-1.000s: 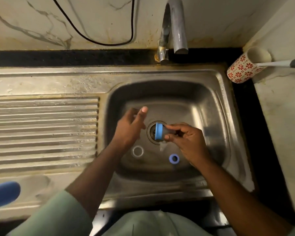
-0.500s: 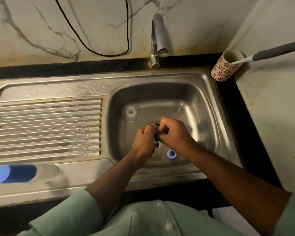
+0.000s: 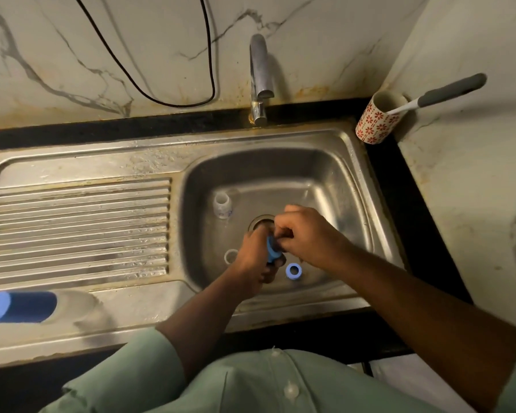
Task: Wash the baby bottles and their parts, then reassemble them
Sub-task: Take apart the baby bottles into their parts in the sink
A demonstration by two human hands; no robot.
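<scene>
Since the last frame both hands stay together over the drain (image 3: 261, 221): left hand (image 3: 255, 259) and right hand (image 3: 306, 234) grip a blue ring (image 3: 271, 251). Another ring (image 3: 293, 271) lies at 5 o'clock; small bottle (image 3: 222, 205) at 10.

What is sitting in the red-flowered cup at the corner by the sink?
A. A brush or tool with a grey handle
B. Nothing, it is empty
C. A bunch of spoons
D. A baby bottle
A: the flowered cup on the dark counter holds one tool with a grey handle and a white neck, which leans out to the right.
</scene>
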